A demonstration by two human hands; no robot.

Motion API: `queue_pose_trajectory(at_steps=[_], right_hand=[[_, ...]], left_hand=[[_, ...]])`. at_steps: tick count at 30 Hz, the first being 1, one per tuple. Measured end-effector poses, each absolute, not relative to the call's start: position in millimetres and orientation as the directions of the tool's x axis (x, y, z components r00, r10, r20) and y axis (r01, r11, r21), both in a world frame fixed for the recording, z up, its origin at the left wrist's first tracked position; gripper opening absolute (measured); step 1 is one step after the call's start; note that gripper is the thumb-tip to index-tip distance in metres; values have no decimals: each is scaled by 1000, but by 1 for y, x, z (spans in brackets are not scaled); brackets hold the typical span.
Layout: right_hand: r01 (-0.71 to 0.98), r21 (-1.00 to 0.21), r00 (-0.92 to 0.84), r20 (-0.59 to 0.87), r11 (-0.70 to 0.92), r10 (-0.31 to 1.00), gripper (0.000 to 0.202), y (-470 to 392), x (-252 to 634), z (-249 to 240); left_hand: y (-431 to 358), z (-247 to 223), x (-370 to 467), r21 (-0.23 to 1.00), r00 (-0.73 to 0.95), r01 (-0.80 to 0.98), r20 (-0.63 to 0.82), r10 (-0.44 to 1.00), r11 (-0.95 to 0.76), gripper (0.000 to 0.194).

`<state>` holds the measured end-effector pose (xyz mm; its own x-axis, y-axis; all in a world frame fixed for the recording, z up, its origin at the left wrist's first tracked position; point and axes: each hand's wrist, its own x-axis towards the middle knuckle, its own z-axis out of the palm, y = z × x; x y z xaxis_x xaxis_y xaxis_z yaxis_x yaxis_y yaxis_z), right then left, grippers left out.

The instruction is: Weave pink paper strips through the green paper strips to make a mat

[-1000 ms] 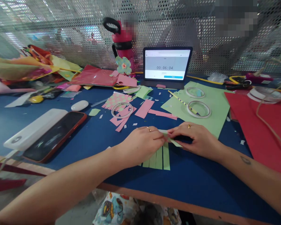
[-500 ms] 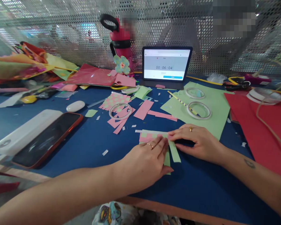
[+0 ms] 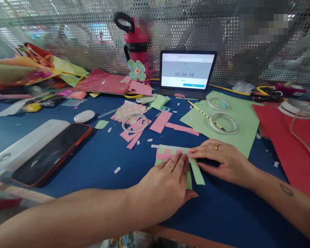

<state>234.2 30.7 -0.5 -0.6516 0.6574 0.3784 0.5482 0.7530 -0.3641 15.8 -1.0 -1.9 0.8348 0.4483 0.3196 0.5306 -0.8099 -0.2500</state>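
Left hand [image 3: 165,186]: it lay palm down over the weave, fingers extended and close together, thumb spread to the side; nothing was clamped.
Right hand [image 3: 227,158]: its index fingertip touched the upper right corner of the weave, and the thumb was apart from that finger, near the green strip.
Weave [image 3: 167,152]: pink and green, it lay flat on the tabletop [image 3: 100,155], in front of the tablet and partly hidden by the left hand.
Green strip [image 3: 198,174]: it slanted out from the weave's right side, between the hands.
White strip [image 3: 158,146]: it ran along the weave's upper edge.
Tablet [image 3: 187,69]: it stood upright, its screen reading 00:06:04.
Checkered piece [image 3: 127,111]: pink and green, it lay in front and to the left of the tablet, near a white ring [image 3: 123,124] that rested on pink strips [image 3: 132,137].
Green sheet [image 3: 244,117]: it lay in front and to the right of the tablet, bearing two more rings and a pencil [image 3: 203,113] that crossed the nearer one.
Red sheet [image 3: 281,137]: it was farther right of the tablet.
Bottle [image 3: 138,55]: it stood left of the tablet, behind a paper flower [image 3: 136,71].
Phone [image 3: 54,151]: it lay far to the tablet's left, beside a white power bank [image 3: 31,143].
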Motion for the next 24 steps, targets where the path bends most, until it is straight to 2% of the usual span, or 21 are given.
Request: queue_pose_trajectory(at_steps=[24], right_hand=[[553, -340, -643, 405, 760, 650, 22, 31, 233, 0]], left_hand=[[-4, -7, 19, -241, 816, 561, 322, 480, -792, 56]])
